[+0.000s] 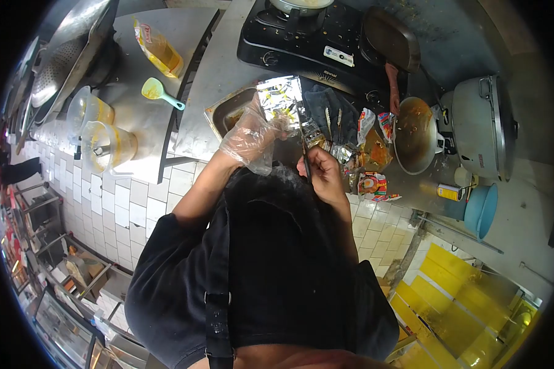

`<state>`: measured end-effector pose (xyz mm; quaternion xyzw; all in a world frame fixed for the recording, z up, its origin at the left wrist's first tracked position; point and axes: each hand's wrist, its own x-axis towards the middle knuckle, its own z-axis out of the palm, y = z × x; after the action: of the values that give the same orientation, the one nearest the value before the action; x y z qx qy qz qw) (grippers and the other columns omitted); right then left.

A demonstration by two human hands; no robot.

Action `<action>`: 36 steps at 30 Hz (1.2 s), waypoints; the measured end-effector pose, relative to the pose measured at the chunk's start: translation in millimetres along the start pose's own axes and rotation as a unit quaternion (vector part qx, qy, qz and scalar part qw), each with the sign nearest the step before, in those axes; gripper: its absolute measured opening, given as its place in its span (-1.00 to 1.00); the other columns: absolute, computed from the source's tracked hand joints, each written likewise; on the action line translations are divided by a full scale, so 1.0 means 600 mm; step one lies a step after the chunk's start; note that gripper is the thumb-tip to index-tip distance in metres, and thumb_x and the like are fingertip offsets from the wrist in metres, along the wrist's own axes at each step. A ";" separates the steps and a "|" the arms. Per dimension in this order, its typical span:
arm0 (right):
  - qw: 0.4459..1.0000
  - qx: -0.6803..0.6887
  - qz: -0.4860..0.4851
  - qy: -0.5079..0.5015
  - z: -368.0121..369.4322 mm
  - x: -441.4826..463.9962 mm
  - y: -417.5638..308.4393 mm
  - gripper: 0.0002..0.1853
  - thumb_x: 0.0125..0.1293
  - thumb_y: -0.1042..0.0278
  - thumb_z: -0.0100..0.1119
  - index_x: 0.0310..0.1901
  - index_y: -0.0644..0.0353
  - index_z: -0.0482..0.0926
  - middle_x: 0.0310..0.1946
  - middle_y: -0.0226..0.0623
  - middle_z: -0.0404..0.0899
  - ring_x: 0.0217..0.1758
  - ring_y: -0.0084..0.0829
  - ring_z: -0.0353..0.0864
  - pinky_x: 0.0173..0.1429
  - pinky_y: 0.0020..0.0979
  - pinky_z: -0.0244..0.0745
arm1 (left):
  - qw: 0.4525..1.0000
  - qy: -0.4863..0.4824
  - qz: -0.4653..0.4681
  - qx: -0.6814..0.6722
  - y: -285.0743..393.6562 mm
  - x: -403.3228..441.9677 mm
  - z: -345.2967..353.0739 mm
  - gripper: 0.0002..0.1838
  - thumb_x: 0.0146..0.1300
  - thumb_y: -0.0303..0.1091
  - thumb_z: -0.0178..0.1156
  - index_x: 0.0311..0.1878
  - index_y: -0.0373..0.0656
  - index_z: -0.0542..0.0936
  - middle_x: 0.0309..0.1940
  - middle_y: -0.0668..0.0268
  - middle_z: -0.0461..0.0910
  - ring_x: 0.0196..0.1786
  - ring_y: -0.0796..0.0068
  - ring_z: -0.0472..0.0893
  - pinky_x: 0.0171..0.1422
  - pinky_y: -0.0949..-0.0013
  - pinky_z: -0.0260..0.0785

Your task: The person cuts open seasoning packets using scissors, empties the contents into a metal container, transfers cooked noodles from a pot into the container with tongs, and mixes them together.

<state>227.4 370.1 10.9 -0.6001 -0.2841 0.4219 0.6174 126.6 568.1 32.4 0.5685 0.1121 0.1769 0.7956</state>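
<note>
My left hand [252, 136], in a loose clear plastic glove, has its fingers closed at the lower edge of a shiny foil sheet [281, 92]. Yellow-green bits lie on the foil. Beside it is a rectangular metal tray [218, 117], partly covered by my hand. My bare right hand [324, 174] is closed around a long, thin dark utensil [305, 144] that points up along the foil's right edge; its exact kind is unclear. Just beyond lie a dark cloth [332, 111] and opened, crumpled packets [372, 183].
A black gas stove [301, 58] stands ahead, with a square pan [391, 40] at its right. A stained wok [415, 135] and large pot [483, 129] stand right. Leftward are a green scoop [154, 90], a yellow packet [160, 52] and plastic jugs [112, 147].
</note>
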 end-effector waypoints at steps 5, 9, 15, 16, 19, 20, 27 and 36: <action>1.000 0.017 -0.003 0.002 0.006 0.009 -0.004 -0.88 0.34 0.45 0.23 -0.26 0.21 0.45 -0.33 -0.45 0.54 -0.29 -0.68 0.51 -0.16 -0.57 0.46 | 0.998 -0.018 -0.013 0.058 -0.027 -0.002 -0.018 -0.35 0.36 -0.39 0.18 0.40 -0.31 0.10 -0.01 0.28 0.51 -0.12 0.62 0.49 -0.05 0.47 0.43; 0.999 0.029 -0.008 0.012 0.000 0.010 0.006 -0.88 0.34 0.43 0.23 -0.25 0.21 0.47 -0.38 -0.46 0.53 -0.33 -0.68 0.51 -0.16 -0.59 0.42 | 0.997 -0.019 0.007 0.071 -0.032 0.007 -0.018 -0.28 0.22 -0.49 0.20 0.37 -0.51 0.09 -0.06 0.22 0.54 -0.17 0.59 0.51 -0.02 0.49 0.41; 0.999 0.037 0.008 0.014 -0.002 0.016 0.013 -0.87 0.34 0.43 0.25 -0.25 0.24 0.47 -0.35 -0.41 0.59 -0.29 -0.65 0.56 -0.10 -0.54 0.48 | 0.993 -0.074 -0.058 0.067 0.015 -0.007 -0.002 -0.46 0.34 -0.37 0.21 0.29 -0.35 0.27 -0.09 0.25 0.55 -0.14 0.53 0.55 0.00 0.39 0.44; 0.999 0.038 0.009 0.017 -0.005 0.016 0.015 -0.87 0.34 0.43 0.25 -0.25 0.24 0.47 -0.35 -0.41 0.59 -0.29 -0.65 0.56 -0.10 -0.54 0.48 | 0.995 -0.073 -0.071 0.012 0.001 -0.011 -0.002 -0.49 0.32 -0.40 0.23 0.25 -0.37 0.32 -0.05 0.23 0.55 -0.10 0.51 0.56 0.04 0.35 0.44; 0.999 -0.004 0.016 0.029 -0.011 0.016 0.020 -0.84 0.36 0.37 0.25 -0.27 0.23 0.48 -0.38 -0.41 0.60 -0.33 -0.65 0.54 -0.16 -0.54 0.46 | 0.993 -0.059 -0.089 -0.058 0.000 -0.001 0.010 -0.27 0.25 -0.58 0.09 0.45 -0.33 0.02 -0.15 0.33 0.54 -0.23 0.60 0.51 -0.11 0.50 0.40; 0.999 0.004 0.007 0.038 -0.010 0.016 0.023 -0.83 0.37 0.34 0.24 -0.28 0.23 0.48 -0.39 -0.41 0.60 -0.34 -0.65 0.54 -0.17 -0.55 0.44 | 0.992 -0.062 -0.090 -0.057 -0.004 -0.001 0.010 -0.27 0.25 -0.58 0.09 0.45 -0.33 0.02 -0.15 0.33 0.54 -0.23 0.60 0.51 -0.11 0.50 0.40; 0.991 0.064 -0.050 0.109 -0.010 0.019 0.053 -0.83 0.44 0.33 0.14 -0.20 0.27 0.54 -0.36 -0.38 0.64 -0.37 -0.63 0.55 -0.20 -0.53 0.46 | 0.980 -0.137 -0.142 0.030 -0.037 0.033 0.024 -0.35 0.25 -0.52 0.14 0.40 -0.29 0.15 -0.16 0.33 0.55 -0.21 0.61 0.51 -0.12 0.49 0.41; 0.963 0.054 0.006 0.265 -0.062 -0.026 0.068 -0.80 0.40 0.30 0.21 -0.18 0.29 0.59 -0.34 -0.38 0.63 -0.40 -0.64 0.48 -0.22 -0.55 0.40 | 0.940 -0.265 -0.208 -0.051 -0.132 0.096 0.083 -0.55 0.26 -0.37 0.25 0.15 -0.35 0.41 -0.17 0.28 0.58 -0.26 0.57 0.54 -0.19 0.49 0.40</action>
<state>244.1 334.8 -31.2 -0.6577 -0.0834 0.2666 0.6996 210.4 525.8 -24.9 0.5171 0.0040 -0.1438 0.8437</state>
